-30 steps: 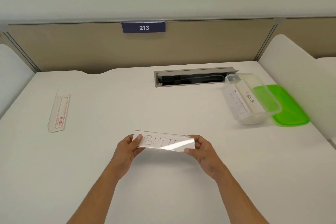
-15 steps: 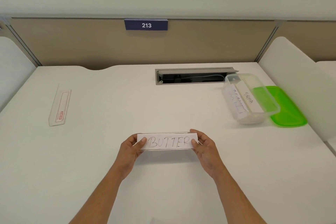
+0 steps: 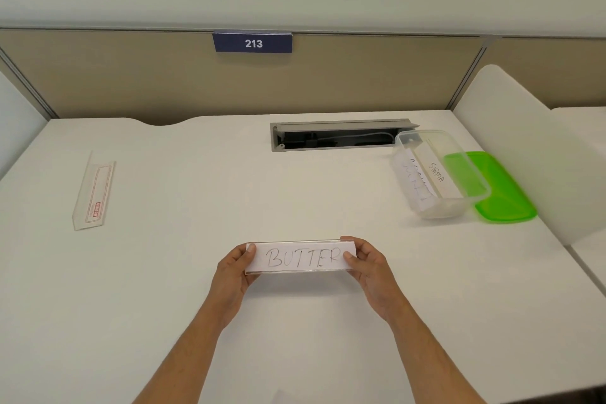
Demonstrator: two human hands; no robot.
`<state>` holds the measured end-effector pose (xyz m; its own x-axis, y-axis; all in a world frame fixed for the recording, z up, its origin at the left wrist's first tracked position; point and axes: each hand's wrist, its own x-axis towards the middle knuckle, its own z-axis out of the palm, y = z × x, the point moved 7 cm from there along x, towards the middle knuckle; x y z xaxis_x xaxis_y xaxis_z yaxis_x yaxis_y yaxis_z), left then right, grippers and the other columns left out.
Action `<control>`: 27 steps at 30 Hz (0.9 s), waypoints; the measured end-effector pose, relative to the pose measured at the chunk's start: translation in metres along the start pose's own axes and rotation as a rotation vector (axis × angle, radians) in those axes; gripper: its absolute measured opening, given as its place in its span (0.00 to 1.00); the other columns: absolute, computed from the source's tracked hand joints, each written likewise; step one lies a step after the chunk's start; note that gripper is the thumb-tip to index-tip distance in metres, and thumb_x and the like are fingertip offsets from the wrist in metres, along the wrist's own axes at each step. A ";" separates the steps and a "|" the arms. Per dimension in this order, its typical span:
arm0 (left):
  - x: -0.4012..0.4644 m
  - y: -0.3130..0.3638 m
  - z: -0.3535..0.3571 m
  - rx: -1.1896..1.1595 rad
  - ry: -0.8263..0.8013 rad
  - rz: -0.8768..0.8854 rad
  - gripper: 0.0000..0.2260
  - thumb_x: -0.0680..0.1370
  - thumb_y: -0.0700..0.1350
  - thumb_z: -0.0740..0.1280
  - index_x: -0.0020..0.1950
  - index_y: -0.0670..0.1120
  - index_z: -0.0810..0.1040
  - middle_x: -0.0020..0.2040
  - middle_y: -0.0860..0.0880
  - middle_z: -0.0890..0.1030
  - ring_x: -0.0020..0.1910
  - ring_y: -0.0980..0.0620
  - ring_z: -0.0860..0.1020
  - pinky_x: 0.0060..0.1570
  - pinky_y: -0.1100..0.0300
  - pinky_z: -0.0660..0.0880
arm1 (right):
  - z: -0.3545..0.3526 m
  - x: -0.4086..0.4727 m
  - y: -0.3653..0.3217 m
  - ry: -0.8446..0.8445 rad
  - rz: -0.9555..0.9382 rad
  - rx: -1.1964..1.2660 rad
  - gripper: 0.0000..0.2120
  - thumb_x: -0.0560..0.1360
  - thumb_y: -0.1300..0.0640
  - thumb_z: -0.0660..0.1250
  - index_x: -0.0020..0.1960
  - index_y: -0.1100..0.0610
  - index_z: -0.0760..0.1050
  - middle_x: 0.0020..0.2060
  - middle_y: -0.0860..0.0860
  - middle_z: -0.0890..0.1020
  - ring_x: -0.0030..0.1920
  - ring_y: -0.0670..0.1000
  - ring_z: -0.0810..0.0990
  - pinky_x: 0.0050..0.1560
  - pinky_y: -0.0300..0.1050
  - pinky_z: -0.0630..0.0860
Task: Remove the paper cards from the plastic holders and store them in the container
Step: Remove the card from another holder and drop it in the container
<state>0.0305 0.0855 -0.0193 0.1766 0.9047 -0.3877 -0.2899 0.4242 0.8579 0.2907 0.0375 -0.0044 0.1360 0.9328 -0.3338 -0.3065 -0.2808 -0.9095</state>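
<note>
White counter near its front edge: both hands gripped the BUTTER holder ends; sliding the card sideways looked best

A plastic holder with a paper card in it sits between the left hand and right hand, above the tabletop. Beyond the right hand stands a container with cards in it, a lid beside it. Far left of the left hand lies a second holder.
</note>
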 end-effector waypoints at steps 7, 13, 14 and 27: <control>0.007 -0.010 0.013 0.089 -0.017 -0.010 0.18 0.82 0.51 0.60 0.57 0.38 0.80 0.53 0.41 0.82 0.52 0.49 0.80 0.59 0.50 0.76 | -0.022 -0.009 -0.002 0.025 0.004 -0.063 0.14 0.72 0.62 0.70 0.58 0.59 0.79 0.52 0.57 0.83 0.53 0.52 0.80 0.58 0.48 0.75; 0.014 -0.012 0.035 0.229 -0.072 0.044 0.16 0.83 0.53 0.58 0.56 0.45 0.82 0.54 0.45 0.83 0.54 0.52 0.79 0.60 0.52 0.75 | -0.045 -0.015 -0.014 0.080 -0.066 -0.151 0.14 0.67 0.57 0.73 0.53 0.53 0.82 0.47 0.56 0.80 0.49 0.53 0.75 0.55 0.49 0.71; 0.016 -0.012 0.038 0.284 -0.073 0.063 0.16 0.83 0.53 0.57 0.56 0.48 0.82 0.54 0.48 0.84 0.54 0.53 0.79 0.60 0.54 0.75 | -0.048 -0.016 -0.017 0.100 -0.088 -0.159 0.13 0.68 0.58 0.73 0.52 0.53 0.82 0.47 0.57 0.81 0.49 0.53 0.76 0.55 0.49 0.72; 0.049 -0.039 0.079 1.013 -0.010 0.216 0.23 0.82 0.58 0.55 0.75 0.50 0.67 0.77 0.52 0.63 0.75 0.61 0.51 0.76 0.57 0.44 | -0.127 -0.025 -0.062 0.493 -0.297 -0.009 0.12 0.73 0.70 0.70 0.55 0.62 0.79 0.46 0.54 0.86 0.46 0.49 0.84 0.46 0.36 0.78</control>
<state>0.1244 0.1106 -0.0455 0.2243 0.9552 -0.1933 0.6101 0.0170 0.7921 0.4259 0.0028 0.0290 0.6392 0.7567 -0.1373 -0.1797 -0.0267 -0.9834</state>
